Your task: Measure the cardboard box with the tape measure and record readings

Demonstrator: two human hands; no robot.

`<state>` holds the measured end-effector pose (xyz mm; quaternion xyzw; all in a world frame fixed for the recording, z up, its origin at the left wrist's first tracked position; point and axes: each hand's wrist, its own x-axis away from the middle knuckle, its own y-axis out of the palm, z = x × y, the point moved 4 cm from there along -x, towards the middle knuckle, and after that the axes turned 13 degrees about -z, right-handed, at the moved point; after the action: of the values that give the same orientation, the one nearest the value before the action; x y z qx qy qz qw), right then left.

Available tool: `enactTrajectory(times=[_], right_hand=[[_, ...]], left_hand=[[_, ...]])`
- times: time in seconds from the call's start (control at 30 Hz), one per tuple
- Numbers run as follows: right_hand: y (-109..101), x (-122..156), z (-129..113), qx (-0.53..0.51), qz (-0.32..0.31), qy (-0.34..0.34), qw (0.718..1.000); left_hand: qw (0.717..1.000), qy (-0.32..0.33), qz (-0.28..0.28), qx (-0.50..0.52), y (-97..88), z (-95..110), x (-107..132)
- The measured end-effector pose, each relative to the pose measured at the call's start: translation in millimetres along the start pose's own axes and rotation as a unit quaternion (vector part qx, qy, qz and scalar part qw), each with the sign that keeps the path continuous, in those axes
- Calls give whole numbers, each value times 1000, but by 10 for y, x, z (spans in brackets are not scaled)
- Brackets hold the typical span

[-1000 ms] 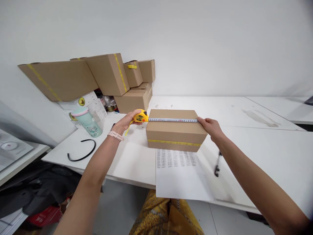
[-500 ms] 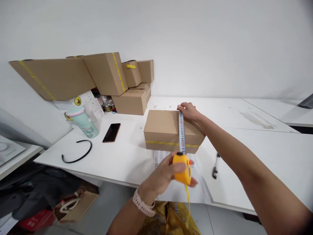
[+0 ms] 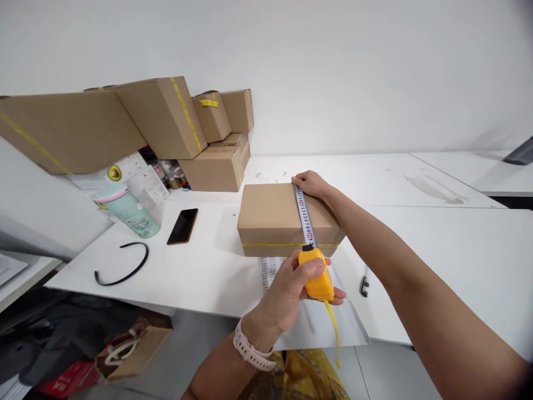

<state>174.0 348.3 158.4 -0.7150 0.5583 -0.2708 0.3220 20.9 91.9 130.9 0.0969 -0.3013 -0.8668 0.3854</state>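
Observation:
A closed cardboard box (image 3: 270,208) with a yellow strip along its front side lies on the white table. My left hand (image 3: 291,291) is wrapped round the yellow case of a tape measure (image 3: 317,275), just in front of the box. From the case the metal blade runs out over the box top, slanting slightly to the far left. At the box's far edge my right hand (image 3: 311,183) pinches the blade's end; its fingertips are partly hidden. A yellow wrist strap dangles from the case. Under the box's front lies a printed sheet (image 3: 308,328).
Several cardboard boxes (image 3: 212,169) are stacked at the back left. Near them stand a mint tumbler (image 3: 133,211), a black phone (image 3: 183,226) and a black curved band (image 3: 139,266). A pen-like object (image 3: 365,284) lies right of the sheet. The table's front edge (image 3: 200,311) is close to me.
My left hand has tipped the tape case and moved slightly right, so the blade now slants. My right hand stays at the far edge. The whole view has shifted a little.

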Motion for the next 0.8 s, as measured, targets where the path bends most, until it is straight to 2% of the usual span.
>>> enactTrajectory(times=[0.17,0.27,0.37,0.43,0.47,0.53,0.63,0.7,0.8], right_hand=[[-6,30,-95,-61,12,-22,998],[-169,173,-94,-133,65,-63,987],[-398,560,100,-192,177,-81,962],[-449,943,313,-214,249,-64,942],[-418,1141,412,-213,265,-52,939],[-246,1476,550,-191,225,-30,955],[74,1779,572,-155,120,-20,980],[163,1834,479,-133,86,-28,987],[27,1725,302,-118,95,-23,988]], left_hand=[[1000,2,11,-5,16,-17,-73],[999,10,7,-40,-75,27,68],[988,79,46,-121,-358,153,398],[960,145,132,-202,-651,275,643],[941,164,179,-235,-802,327,742],[918,169,240,-266,-1060,399,843],[926,135,242,-255,-1271,461,781],[936,129,221,-244,-1293,543,689],[936,166,197,-241,-1231,793,557]])
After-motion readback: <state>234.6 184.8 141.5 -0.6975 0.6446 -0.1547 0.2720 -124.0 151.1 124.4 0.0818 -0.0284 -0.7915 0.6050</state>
